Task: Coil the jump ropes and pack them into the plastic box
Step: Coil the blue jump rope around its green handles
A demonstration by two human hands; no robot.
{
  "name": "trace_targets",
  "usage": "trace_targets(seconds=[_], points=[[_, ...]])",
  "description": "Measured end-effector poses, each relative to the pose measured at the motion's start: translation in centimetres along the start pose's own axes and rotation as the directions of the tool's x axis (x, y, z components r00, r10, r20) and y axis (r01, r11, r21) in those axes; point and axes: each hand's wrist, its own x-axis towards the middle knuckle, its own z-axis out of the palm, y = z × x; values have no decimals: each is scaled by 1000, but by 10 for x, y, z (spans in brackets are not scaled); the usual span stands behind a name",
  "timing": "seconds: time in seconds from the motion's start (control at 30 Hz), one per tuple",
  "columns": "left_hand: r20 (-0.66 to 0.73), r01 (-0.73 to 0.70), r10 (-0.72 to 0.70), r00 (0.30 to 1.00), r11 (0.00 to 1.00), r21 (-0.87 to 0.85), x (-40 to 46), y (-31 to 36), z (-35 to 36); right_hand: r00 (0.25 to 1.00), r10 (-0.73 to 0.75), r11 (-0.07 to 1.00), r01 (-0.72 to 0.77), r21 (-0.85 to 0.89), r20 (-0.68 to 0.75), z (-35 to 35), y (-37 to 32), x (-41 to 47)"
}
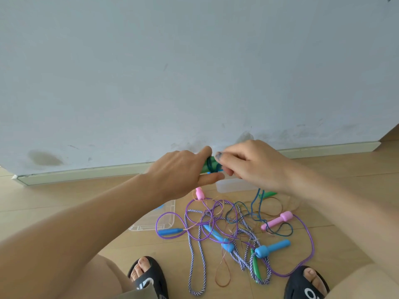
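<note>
The left hand grips a green handle so it stays put. The right hand pinches the dark blue rope right beside it, likely to wind it round. More jump ropes lie tangled below the hands, near the plastic box.

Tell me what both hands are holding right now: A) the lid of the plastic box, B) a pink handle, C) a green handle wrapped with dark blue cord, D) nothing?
C: the left hand and right hand hold a green handle with dark blue cord wound around it.
</note>
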Motion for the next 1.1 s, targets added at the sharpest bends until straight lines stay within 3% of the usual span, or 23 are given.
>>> trace_targets(seconds=[0.1, 0.17, 0.3, 0.37, 0.5, 0.6, 0.73, 0.87, 0.97, 1.1], points=[[72, -53, 47, 996, 995, 81, 1, 7, 7, 995, -96, 995, 96, -7, -13, -3, -3, 2], [72, -71, 68, 995, 996, 47, 2, 13, 5, 997, -47, 998, 50, 48, -53, -7, 3, 10], [2, -74, 75, 997, 993, -89, -1, 19, -5, 990, 137, 971, -128, 201, -35, -11, 27, 31], [19, -86, 89, 996, 987, -136, -7, 19, -10, 987, 149, 945, -159, 286, 58, -3, 33, 33], [34, -32, 51, 998, 906, -422, -13, 23, -12, 983, 115, 857, -172, 486, 146, 17, 31, 32], [-40, 24, -47, 998, 887, -461, -9, 22, -8, 987, 129, 824, -159, 543, 93, 24, 27, 30], [-28, 130, -160, 987, 881, -455, -5, 16, -10, 965, 247, 904, -198, 378, -85, 47, 26, 31], [24, 222, -241, 970, 841, -494, 5, 15, -7, 915, 376, 806, -244, 540, -148, 65, 13, 19], [65, 300, -308, 949, 824, -480, 12, 9, -1, 933, 320, 886, -233, 400, -165, 71, 7, 1], [96, 334, -323, 941, 857, -392, 14, 4, 13, 983, 166, 980, -173, -101, -80, 64, 7, -3]])
